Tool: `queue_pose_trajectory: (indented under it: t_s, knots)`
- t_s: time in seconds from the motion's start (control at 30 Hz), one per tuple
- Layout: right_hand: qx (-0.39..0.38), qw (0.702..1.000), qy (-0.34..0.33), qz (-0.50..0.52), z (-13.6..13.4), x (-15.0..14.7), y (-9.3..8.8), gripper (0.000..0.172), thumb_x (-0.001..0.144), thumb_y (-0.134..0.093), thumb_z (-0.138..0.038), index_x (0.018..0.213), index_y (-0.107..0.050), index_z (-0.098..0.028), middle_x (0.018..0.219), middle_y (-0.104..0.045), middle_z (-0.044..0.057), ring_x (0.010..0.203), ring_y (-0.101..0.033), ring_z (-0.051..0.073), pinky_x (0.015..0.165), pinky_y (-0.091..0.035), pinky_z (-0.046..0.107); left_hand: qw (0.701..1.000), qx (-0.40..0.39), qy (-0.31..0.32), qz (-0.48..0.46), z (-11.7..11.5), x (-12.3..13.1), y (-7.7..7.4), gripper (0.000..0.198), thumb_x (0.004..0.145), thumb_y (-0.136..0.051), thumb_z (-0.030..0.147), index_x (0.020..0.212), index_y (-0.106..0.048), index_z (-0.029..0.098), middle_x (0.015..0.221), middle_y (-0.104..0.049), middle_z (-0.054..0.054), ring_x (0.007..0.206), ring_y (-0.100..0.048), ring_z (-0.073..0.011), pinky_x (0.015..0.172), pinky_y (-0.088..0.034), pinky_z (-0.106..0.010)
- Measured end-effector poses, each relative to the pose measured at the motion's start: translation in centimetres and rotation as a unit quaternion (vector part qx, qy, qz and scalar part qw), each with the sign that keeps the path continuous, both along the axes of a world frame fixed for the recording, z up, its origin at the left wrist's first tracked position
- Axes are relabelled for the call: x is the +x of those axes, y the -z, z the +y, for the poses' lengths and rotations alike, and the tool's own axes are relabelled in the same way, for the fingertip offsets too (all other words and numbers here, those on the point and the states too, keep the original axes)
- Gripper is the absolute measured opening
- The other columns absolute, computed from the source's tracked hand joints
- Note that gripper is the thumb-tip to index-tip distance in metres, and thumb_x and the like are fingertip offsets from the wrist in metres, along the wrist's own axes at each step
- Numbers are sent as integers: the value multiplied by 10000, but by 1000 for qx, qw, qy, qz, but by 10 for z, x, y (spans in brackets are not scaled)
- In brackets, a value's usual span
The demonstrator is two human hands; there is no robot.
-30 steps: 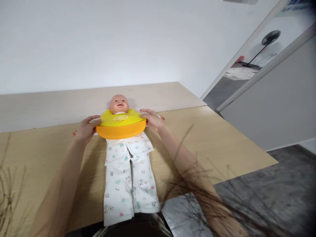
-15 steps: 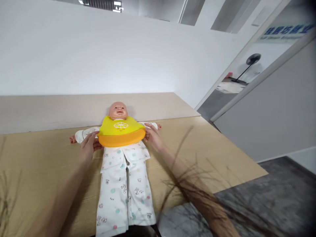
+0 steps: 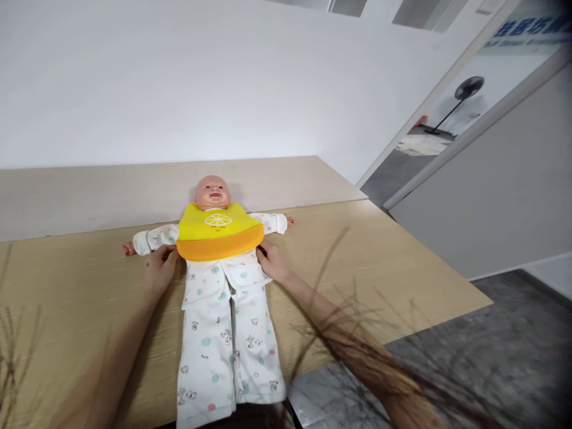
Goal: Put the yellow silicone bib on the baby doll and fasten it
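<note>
A baby doll (image 3: 213, 189) lies on its back with its arms spread out. Over its chest is a yellow bib (image 3: 217, 220) with a white citrus slice on it and an orange catch pocket (image 3: 218, 247). Below the bib show a white printed shirt (image 3: 206, 286) and matching trousers (image 3: 257, 357). My left hand (image 3: 161, 266) is closed beside the bib's lower left corner, next to the shirt's side; what its fingertips hold is hidden. At the opposite side my right hand (image 3: 272, 262) has its fingers closed at the shirt's edge, just under the bib's corner.
The doll rests on a wooden table (image 3: 357, 256), its head near a raised pale board (image 3: 89, 193) along the white wall (image 3: 156, 83). Grey floor (image 3: 500, 345) lies beyond the table's right edge. A standing fan (image 3: 469, 88) is visible through the doorway.
Both hands have moved from the bib's side edges to just below its corners, and their fingers have drawn in. The doll's sleeves show more fully. The view has tilted slightly down.
</note>
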State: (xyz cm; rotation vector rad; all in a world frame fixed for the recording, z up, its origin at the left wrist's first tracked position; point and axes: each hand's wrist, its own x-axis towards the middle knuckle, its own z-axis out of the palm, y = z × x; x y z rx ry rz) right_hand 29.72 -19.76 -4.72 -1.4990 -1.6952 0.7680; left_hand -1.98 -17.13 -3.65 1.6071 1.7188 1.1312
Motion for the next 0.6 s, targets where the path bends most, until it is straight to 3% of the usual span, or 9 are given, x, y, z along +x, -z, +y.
queue_pose_trajectory:
  t_s: [0.23,0.37,0.6]
  knots:
    - [-26,999,1,23,-8,-15,-1,208,891,-389,-183,974,-578,-211,1076,-721,84,1031,-669,239,942,-484,324,1000,-12,-13,0,-1,-1,-6,229,757,-591,416,822,-719,238,879,-773,-54,850,-694,-275,776,-513,-326]
    - [-17,1000,-25,5,-7,-10,-4,172,884,-409,-171,938,-571,-198,991,-714,85,934,-663,227,875,-480,302,1000,-4,-18,11,-2,1,-7,218,742,-595,392,824,-721,234,857,-762,-58,830,-683,-275,767,-502,-330]
    - [-59,977,-106,-174,-19,1,-29,102,878,-435,-148,844,-520,-194,916,-708,106,864,-668,242,763,-431,304,995,-21,57,73,-17,6,-6,138,750,-596,321,816,-690,244,814,-727,-55,779,-644,-298,730,-450,-373]
